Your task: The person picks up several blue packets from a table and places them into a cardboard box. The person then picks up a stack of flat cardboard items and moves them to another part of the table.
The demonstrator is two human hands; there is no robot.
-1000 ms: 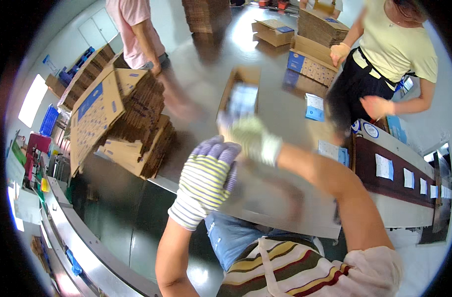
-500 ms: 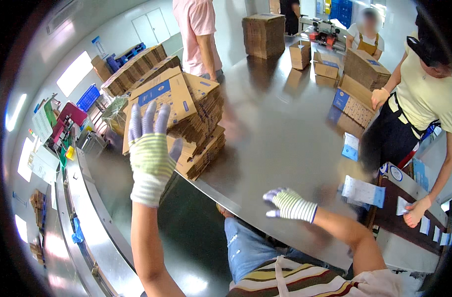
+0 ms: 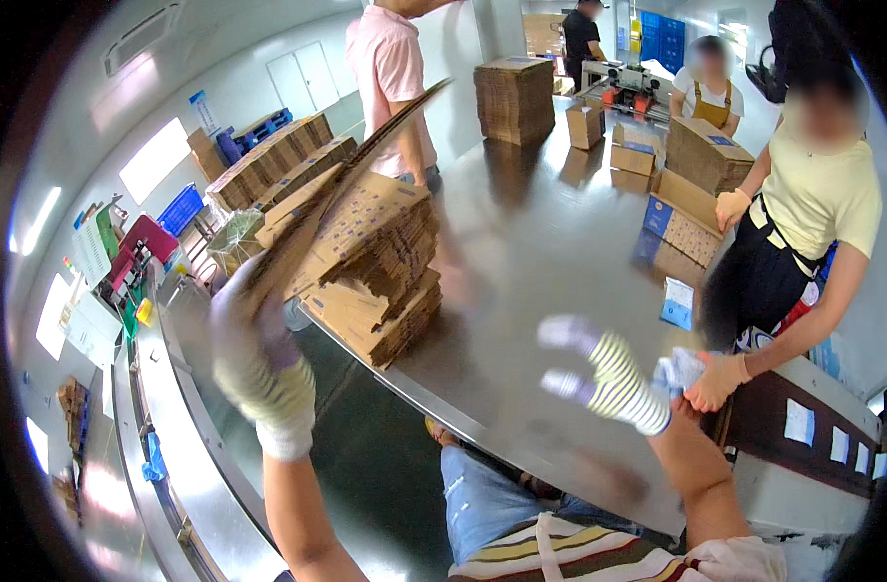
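A flattened carton (image 3: 351,160) is held at its lower end by the left hand (image 3: 264,373), which is covered by a striped glove. The grip of this hand is closed on the cardboard (the fingers are blurred, so their exact placement cannot be told). The carton is seen nearly edge-on and steeply tilted, its far end raised toward the pink-shirted person (image 3: 390,63). It is held at the left side of the bench (image 3: 531,242), partly in front of a pile of flattened cartons (image 3: 385,233); whether the pile is touched by it cannot be made out.

Nothing is held by the right hand (image 3: 613,378), which is gloved in the same way. Its grip is well open, with thumb and fingers spread apart above the metal surface.

Just beyond the right wrist, a crumpled-looking white-and-blue packet (image 3: 678,371) is held by a yellow-shirted co-worker (image 3: 822,194), whose other hand is rested at an open printed carton (image 3: 681,228). Between that carton and the right hand, a flat blue-and-white pouch (image 3: 676,304) is laid on the bench. At the right, more pouches are spaced along a dark conveyor belt (image 3: 764,427). Toward the far end, a tall stack of folded cardboard (image 3: 514,102) is stood near two smaller boxes (image 3: 585,126).
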